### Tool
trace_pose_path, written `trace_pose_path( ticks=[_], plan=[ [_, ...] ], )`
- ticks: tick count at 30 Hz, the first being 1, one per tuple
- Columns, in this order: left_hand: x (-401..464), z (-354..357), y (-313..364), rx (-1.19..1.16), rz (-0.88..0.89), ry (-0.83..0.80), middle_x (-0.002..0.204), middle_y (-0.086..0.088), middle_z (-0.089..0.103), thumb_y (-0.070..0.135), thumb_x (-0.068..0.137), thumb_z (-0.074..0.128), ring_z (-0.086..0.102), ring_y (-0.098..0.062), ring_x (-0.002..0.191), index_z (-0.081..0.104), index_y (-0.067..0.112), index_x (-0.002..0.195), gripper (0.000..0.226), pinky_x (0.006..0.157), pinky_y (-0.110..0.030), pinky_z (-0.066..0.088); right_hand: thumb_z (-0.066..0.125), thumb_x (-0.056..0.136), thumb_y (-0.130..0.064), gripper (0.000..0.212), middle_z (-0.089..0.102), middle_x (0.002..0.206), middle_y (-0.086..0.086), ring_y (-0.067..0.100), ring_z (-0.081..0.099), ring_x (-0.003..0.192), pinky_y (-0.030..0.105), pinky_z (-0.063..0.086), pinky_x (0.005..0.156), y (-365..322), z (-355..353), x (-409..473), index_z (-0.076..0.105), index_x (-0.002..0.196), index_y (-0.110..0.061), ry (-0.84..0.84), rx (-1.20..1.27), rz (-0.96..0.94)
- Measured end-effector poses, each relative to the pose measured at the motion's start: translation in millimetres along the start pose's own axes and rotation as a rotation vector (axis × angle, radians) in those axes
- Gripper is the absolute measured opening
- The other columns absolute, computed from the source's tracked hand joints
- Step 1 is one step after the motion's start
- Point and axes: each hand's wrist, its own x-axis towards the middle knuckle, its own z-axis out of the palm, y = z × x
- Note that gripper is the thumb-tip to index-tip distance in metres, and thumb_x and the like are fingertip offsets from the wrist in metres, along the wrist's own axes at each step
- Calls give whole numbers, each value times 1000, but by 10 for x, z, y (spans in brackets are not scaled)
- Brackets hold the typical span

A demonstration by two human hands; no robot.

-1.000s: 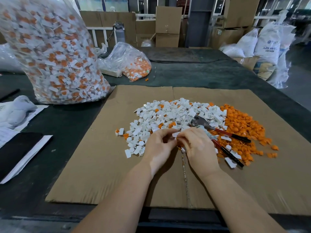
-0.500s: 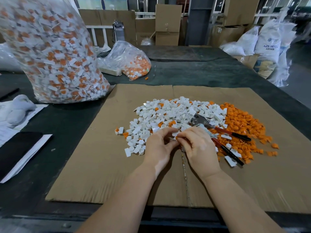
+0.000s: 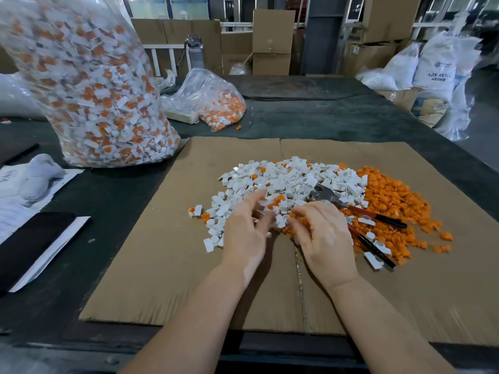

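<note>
White plastic, a small piece [image 3: 282, 220] sits at centre frame, pinched at the fingertips of the right hand [image 3: 325, 238], at the near edge of the white pile [image 3: 291, 179]. The left hand [image 3: 243, 233] just beside it is blurred, its fingers spread loose over the pile and gripping nothing I can make out.

The pinch looks light and the piece is tiny. If it slips, it likely falls back among identical ones and is lost to the eye. A quick sweep of the left hand could scatter white pieces onto the bare cardboard sheet [image 3: 162, 265], or push them right into the orange pile [image 3: 391, 201], which already touches the white one.

The cutter [image 3: 351, 209] lies just behind the right knuckles, its red and black handles running toward lower right. A reach that way could catch on it.

Open room lies on the cardboard at lower centre and left. Its near edge runs close to the edge of the table [image 3: 324, 117] at the bottom of the frame, so a rolling piece could drop off. The big bag [image 3: 89, 90] at upper left stands well apart.
</note>
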Motion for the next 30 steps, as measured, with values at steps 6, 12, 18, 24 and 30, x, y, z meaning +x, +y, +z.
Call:
trace_pose_path(
  ticks=[6, 12, 18, 24, 30],
  plan=[
    [379, -582, -234, 231, -197, 311, 113, -5, 52, 15, 96, 51, 57, -24, 105, 60, 15, 118, 24, 94, -38, 48, 70, 80, -5, 5, 64, 83, 8, 27, 59, 78, 33, 42, 77, 0, 39, -9, 68, 84, -3, 9, 15, -22],
    [367, -766, -396, 558, -229, 234, 119, -14, 50, 17, 96, 51, 44, -28, 113, 57, 13, 124, 29, 90, -30, 36, 70, 80, -3, 4, 63, 81, 8, 27, 58, 76, 31, 40, 76, 18, 62, -14, 67, 82, -3, 11, 8, -30],
    [384, -803, -396, 656, -288, 274, 131, -15, 43, 20, 95, 52, 37, -30, 121, 52, 14, 132, 37, 100, -37, 36, 70, 79, -3, 3, 63, 79, 7, 26, 57, 74, 37, 47, 71, 4, 46, -13, 67, 80, -4, -23, -12, -30],
    [335, -800, -455, 603, -151, 335, 124, -8, 47, 14, 87, 62, 34, -27, 121, 65, 18, 115, 28, 99, -36, 30, 71, 78, -1, 5, 63, 78, 7, 27, 58, 73, 40, 49, 68, 15, 49, -11, 67, 79, -3, -65, -23, -26],
    [312, -779, -497, 736, -89, 243, 101, 4, 50, 21, 84, 65, 41, -21, 109, 76, 20, 88, 12, 86, -29, 26, 71, 78, 0, 5, 63, 79, 7, 27, 59, 74, 39, 49, 69, 12, 43, -14, 68, 80, -4, -59, -20, -26]
  ],
)
